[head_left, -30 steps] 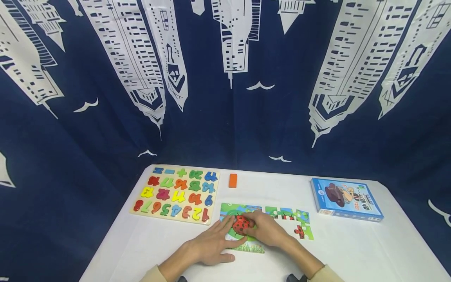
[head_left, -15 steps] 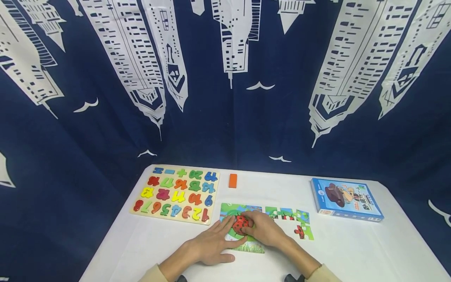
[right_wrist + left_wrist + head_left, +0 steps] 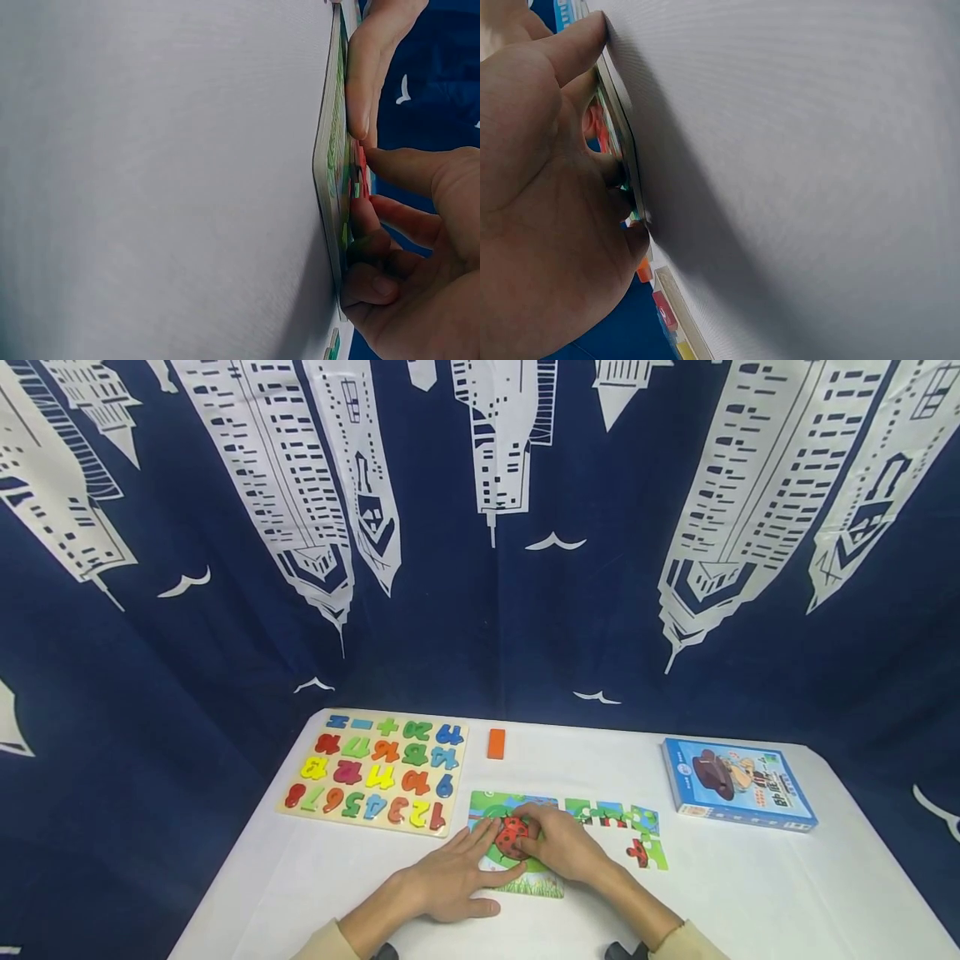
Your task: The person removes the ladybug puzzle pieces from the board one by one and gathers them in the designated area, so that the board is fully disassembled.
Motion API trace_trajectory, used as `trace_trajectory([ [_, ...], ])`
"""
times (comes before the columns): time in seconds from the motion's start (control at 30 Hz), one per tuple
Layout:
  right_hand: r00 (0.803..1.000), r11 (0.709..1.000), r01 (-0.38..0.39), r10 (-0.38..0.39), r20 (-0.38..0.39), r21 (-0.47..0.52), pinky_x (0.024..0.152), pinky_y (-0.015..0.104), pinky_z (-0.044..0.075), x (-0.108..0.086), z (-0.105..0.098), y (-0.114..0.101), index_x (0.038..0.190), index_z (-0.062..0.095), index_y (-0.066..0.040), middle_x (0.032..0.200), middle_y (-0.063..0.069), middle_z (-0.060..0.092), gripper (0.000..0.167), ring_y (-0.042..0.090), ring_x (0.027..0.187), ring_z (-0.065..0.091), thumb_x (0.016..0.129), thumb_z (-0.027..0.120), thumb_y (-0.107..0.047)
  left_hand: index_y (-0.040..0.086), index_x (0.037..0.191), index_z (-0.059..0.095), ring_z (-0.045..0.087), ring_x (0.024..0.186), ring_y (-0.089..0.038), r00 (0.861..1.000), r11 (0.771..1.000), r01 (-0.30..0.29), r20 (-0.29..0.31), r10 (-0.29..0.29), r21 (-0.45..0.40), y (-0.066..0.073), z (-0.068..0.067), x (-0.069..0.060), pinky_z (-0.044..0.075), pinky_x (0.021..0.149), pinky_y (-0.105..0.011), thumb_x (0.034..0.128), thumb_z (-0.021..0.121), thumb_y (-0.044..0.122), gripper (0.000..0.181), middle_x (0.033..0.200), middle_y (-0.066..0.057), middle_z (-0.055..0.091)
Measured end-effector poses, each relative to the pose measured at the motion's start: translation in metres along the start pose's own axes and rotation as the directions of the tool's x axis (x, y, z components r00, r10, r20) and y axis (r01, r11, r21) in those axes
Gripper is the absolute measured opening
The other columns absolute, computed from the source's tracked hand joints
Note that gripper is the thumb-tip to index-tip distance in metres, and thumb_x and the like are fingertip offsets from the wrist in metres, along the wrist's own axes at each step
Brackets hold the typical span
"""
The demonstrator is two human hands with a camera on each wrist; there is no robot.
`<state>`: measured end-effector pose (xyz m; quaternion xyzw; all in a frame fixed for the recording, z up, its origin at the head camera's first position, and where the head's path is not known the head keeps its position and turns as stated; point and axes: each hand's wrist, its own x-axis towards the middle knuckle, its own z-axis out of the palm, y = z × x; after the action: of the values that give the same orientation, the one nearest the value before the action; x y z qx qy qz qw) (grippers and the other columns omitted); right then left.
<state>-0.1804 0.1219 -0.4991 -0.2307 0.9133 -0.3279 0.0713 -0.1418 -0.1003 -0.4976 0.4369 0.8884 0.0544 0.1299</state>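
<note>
A picture puzzle board (image 3: 536,887) with green leaves and grass lies on the white table in the head view. On its middle is a red ladybug piece (image 3: 511,839) with black spots. My right hand (image 3: 566,847) pinches this piece at its right side between thumb and fingers; the right wrist view shows its red edge (image 3: 363,171) just above the board. The left hand (image 3: 450,878) rests with straight, spread fingers on the board's left part, fingertips beside the ladybug. Its thumb lies off the board's near side. The fingers hide parts of the picture.
Several joined jigsaw pieces (image 3: 645,821) lie right of the board. A wooden number board (image 3: 288,806) stands at the left, an orange block (image 3: 496,744) at the back and a blue box (image 3: 738,783) at the right. A dark blue curtain (image 3: 487,635) hangs behind the table.
The right hand's thumb and fingers have shifted very slightly left with the ladybug piece. The left hand stays where it was.
</note>
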Motion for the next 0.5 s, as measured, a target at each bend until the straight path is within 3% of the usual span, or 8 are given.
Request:
trace_trajectory([
  [0.3,0.997,0.999,-0.014,0.016,-0.075,0.029,0.061,0.025,0.044,0.0006,-0.0004,0.0005,0.11,0.063,-0.018,0.084,-0.009,0.054,0.027,0.007,0.07,0.05,0.084,0.067,-0.025,0.044,0.143,0.02,-0.005,0.139,-0.031,1.0,1.0,-0.003,-0.014,0.003,0.011,0.0011,-0.0006,-0.0013,0.015,0.109,-0.05,0.0924,0.035,0.057,0.055,0.153,-0.017,-0.001],
  [0.5,0.998,0.985,-0.024,0.034,-0.055,0.168,0.059,0.025,0.048,0.0028,-0.0017,-0.0001,0.108,0.059,-0.019,0.086,-0.007,0.063,0.022,0.008,0.067,0.059,0.087,0.064,-0.019,0.043,0.143,0.023,-0.004,0.139,-0.031,1.0,1.0,-0.001,-0.017,0.002,0.011,0.0005,-0.0019,-0.0009,0.016,0.108,-0.05,0.0925,0.034,0.057,0.053,0.153,-0.018,0.0],
])
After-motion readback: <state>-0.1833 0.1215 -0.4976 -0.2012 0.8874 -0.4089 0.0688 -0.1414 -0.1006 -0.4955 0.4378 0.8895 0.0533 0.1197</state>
